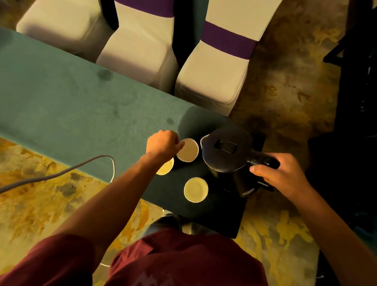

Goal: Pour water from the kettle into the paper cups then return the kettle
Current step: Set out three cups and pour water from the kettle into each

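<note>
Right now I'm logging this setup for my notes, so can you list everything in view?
kettle: one, black, near right end of table, lid closed
paper cups: three, white, left of kettle; far, middle partly under the wrist, near
table: one, green cloth, running to far left
chairs: three, white covers, two with purple bands, beyond table
cable: one, grey, over the floor at left
floor: brown-yellow marbled
left hand: pinches far cup's rim
right hand: grips kettle handle
shirt: dark red
</note>
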`<control>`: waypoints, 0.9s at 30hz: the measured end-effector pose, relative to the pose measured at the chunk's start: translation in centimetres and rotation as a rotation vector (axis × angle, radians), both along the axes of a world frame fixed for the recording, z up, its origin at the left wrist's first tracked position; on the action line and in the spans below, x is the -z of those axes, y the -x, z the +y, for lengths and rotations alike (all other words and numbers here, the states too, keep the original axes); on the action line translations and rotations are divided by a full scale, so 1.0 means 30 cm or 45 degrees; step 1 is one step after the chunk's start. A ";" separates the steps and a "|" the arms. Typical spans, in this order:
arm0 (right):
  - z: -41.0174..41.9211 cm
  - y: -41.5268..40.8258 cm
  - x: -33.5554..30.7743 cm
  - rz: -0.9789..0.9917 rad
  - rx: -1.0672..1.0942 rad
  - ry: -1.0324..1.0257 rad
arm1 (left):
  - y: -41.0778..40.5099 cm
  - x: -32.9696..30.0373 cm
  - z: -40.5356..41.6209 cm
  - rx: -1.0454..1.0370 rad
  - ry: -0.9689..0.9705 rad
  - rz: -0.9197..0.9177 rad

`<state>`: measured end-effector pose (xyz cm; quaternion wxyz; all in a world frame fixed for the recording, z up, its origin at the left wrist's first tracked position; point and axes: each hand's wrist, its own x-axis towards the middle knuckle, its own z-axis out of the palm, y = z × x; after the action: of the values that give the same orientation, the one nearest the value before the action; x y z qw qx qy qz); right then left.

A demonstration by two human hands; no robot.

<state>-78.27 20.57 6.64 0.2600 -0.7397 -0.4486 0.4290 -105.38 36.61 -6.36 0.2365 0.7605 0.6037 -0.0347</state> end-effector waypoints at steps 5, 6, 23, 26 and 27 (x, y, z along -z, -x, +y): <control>0.019 0.000 0.010 -0.118 -0.072 0.014 | 0.009 0.022 -0.006 -0.032 0.014 -0.051; 0.022 -0.001 0.011 -0.139 -0.085 0.016 | 0.009 0.025 -0.008 -0.035 0.007 -0.064; 0.044 -0.003 0.031 -0.209 -0.162 0.082 | -0.008 0.037 0.005 -0.096 0.028 -0.143; 0.049 0.000 0.037 -0.204 -0.181 0.082 | -0.008 0.039 0.003 -0.091 0.032 -0.155; 0.053 0.000 0.041 -0.204 -0.186 0.087 | -0.006 0.038 0.003 -0.093 0.030 -0.158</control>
<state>-78.28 22.17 5.40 0.1659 -0.7455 -0.5056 0.4012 -105.21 36.69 -7.50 0.2836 0.7357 0.6149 0.0139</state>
